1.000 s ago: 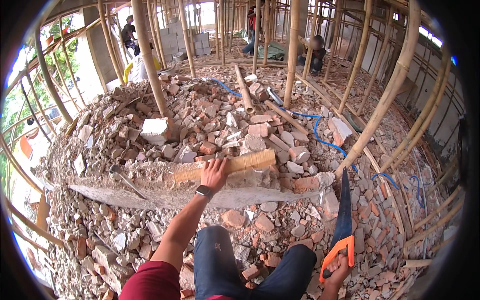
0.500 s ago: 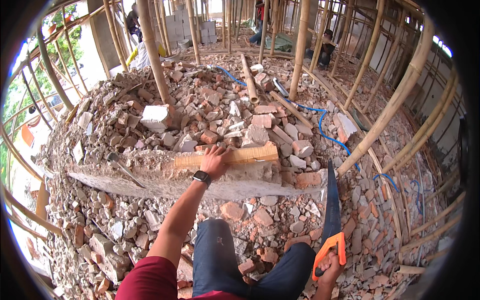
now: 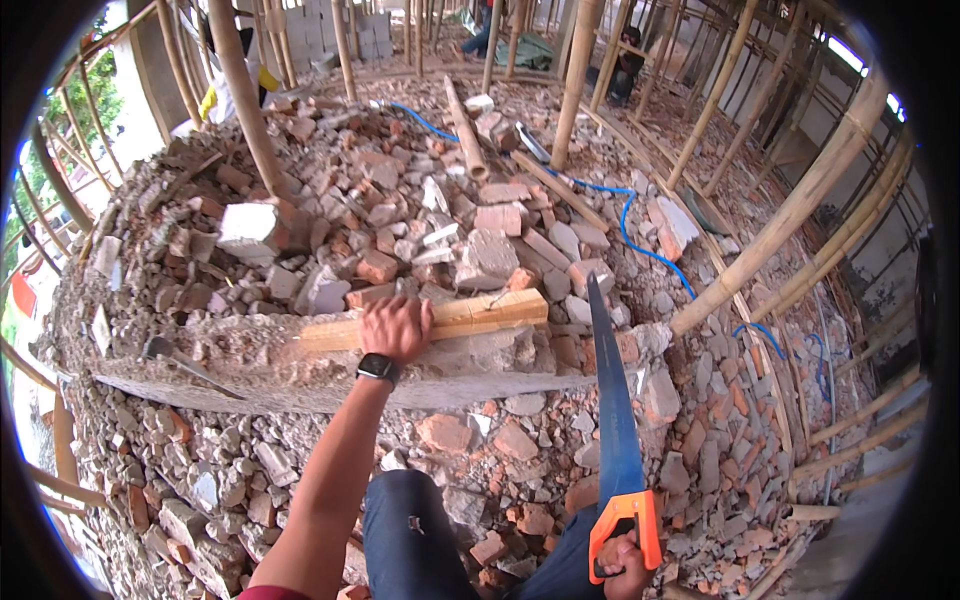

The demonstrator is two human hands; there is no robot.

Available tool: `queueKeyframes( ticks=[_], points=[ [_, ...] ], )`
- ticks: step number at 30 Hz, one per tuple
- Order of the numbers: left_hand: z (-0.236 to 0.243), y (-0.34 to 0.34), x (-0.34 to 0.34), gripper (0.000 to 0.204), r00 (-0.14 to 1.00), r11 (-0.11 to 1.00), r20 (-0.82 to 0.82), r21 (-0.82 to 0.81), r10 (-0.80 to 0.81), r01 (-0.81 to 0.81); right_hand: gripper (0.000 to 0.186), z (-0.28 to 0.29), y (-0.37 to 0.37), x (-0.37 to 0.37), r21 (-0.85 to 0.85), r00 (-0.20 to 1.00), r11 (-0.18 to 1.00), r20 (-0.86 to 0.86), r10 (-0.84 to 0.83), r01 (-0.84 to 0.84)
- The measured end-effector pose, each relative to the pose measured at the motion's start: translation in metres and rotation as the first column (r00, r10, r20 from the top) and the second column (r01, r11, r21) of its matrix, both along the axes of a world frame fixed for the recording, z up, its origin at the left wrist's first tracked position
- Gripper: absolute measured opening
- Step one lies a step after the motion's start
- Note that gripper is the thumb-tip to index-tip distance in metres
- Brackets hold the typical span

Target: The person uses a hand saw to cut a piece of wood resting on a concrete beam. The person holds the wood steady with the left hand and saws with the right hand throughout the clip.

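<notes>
My left hand (image 3: 397,330) grips a short piece of wood (image 3: 490,314) from above, its fingers bent over the far edge. The wood lies along the top of a rough, broken concrete ledge (image 3: 450,388). In my right hand (image 3: 626,566) is a handsaw (image 3: 622,440), held by its orange handle. Its dark blade points up and away, and the tip is a little to the right of the wood's right end, apart from it. A hammer (image 3: 192,370) with a dark head rests on the ledge at the left.
Broken bricks and rubble (image 3: 380,220) surround the ledge. Bamboo poles (image 3: 790,210) stand around, one slanting close on the right. A blue hose (image 3: 625,225) winds across the debris beside a loose bamboo length (image 3: 465,130). Several people are farther back, one crouching (image 3: 625,70).
The saw has moved left, bringing its blade nearer the wood's right end. My left hand stays on the wood. The whole view has shifted slightly.
</notes>
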State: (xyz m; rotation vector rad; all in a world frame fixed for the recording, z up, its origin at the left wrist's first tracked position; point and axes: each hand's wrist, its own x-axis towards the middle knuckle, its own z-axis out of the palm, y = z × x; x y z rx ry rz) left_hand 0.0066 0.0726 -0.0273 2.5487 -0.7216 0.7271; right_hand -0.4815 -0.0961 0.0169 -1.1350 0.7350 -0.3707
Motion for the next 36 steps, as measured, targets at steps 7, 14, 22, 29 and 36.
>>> queueKeyframes(
  ticks=[7, 14, 22, 29, 36],
  points=[
    [0.017, -0.004, -0.001, 0.028, 0.988, 0.998, -0.155, 0.066, 0.007, 0.003, 0.017, 0.025, 0.031, 0.067, -0.322, 0.969, 0.936, 0.149, 0.195, -0.138],
    [0.026, 0.004, 0.005, 0.04, 0.924, 0.972, -0.379, 0.231, 0.059, 0.033, 0.024, 0.035, 0.051, 0.169, -0.187, 0.971, 0.959, 0.07, 0.229, -0.213],
    [0.029, 0.0, 0.009, 0.048, 0.843, 0.972, -0.534, 0.225, 0.065, 0.068, 0.018, 0.028, 0.052, 0.144, -0.16, 0.972, 0.962, 0.046, 0.231, -0.221],
    [0.027, 0.004, 0.014, 0.047, 0.871, 0.962, -0.486, 0.262, 0.062, 0.078, 0.019, 0.033, 0.052, 0.219, -0.115, 0.979, 0.974, 0.025, 0.201, -0.197],
    [0.026, 0.01, 0.017, 0.044, 0.918, 0.954, -0.394, 0.258, -0.039, 0.151, 0.007, 0.078, 0.1, 0.193, -0.017, 0.979, 0.98, -0.042, 0.199, -0.2]
  ],
)
